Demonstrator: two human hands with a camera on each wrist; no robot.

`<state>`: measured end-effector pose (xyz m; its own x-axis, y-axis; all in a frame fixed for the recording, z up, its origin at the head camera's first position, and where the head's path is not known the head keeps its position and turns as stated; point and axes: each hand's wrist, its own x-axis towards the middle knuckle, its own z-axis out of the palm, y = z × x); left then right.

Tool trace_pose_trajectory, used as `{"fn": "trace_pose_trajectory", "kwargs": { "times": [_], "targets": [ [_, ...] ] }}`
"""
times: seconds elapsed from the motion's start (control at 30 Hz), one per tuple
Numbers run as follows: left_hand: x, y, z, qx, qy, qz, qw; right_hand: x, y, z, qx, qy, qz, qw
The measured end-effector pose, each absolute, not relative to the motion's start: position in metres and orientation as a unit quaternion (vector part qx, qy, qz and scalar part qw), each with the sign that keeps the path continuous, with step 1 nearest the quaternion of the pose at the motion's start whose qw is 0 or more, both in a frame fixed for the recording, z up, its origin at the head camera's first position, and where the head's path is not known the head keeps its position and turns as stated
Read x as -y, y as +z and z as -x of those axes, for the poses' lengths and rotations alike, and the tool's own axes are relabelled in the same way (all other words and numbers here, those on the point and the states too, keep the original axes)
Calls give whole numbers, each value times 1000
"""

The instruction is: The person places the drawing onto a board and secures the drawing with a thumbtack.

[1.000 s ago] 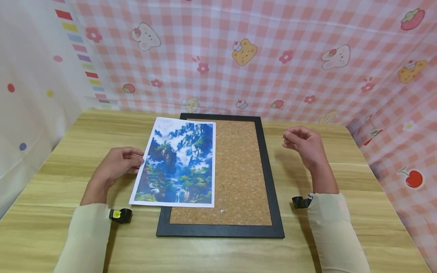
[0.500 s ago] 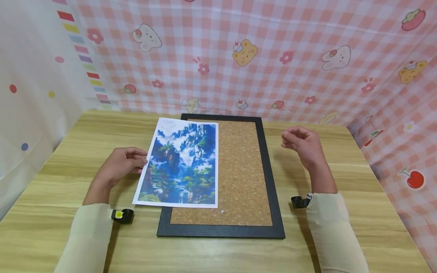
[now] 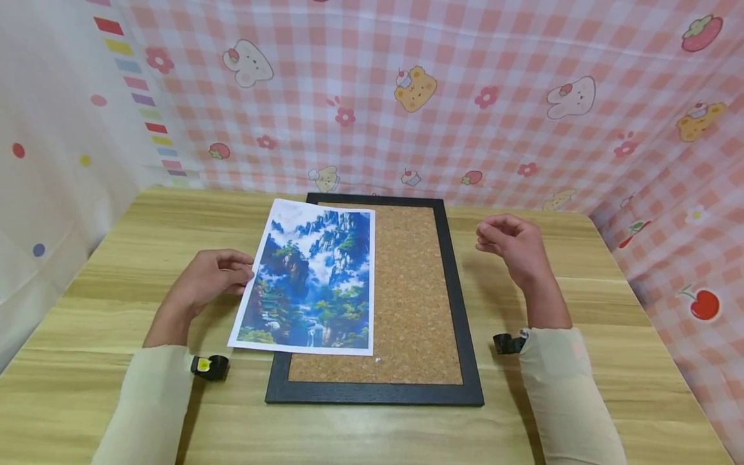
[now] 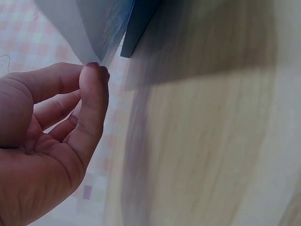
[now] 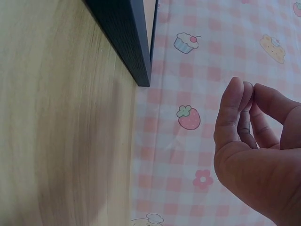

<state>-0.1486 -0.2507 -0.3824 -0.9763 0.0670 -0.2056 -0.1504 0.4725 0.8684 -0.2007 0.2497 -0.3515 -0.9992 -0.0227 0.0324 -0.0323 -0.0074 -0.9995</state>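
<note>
The left hand is pinching, between thumb and fingers, the left edge of a white-bordered paper print of blue misty mountains. The print is covering the left part of a black-framed, rectangular brown cork board and overhanging its left side above the pale wood-grained desk. The right hand is hovering beyond the board's right side, fingertips meeting the thumb, nothing showing between them. A light pinch is probably suiting this thin sheet, sparing it creases.

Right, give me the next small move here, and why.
Probably ease the landscape print rightward with the left hand pinching its edge: it juts past the black frame on the left, while the right part of the cork panel lies uncovered.
</note>
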Motion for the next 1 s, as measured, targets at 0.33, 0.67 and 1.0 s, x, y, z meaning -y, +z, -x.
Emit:
{"fn": "trace_pose_trajectory", "kwargs": {
  "times": [0.33,0.67,1.0],
  "targets": [
    [248,-383,150,-851,514,18,105,-247,-352,203,706,708,-24,2],
    [240,-383,150,-847,522,12,99,-245,-354,203,705,708,-32,-2],
    [236,-383,149,-845,526,4,100,-241,-355,203,723,689,-44,-3]
  ]
}}
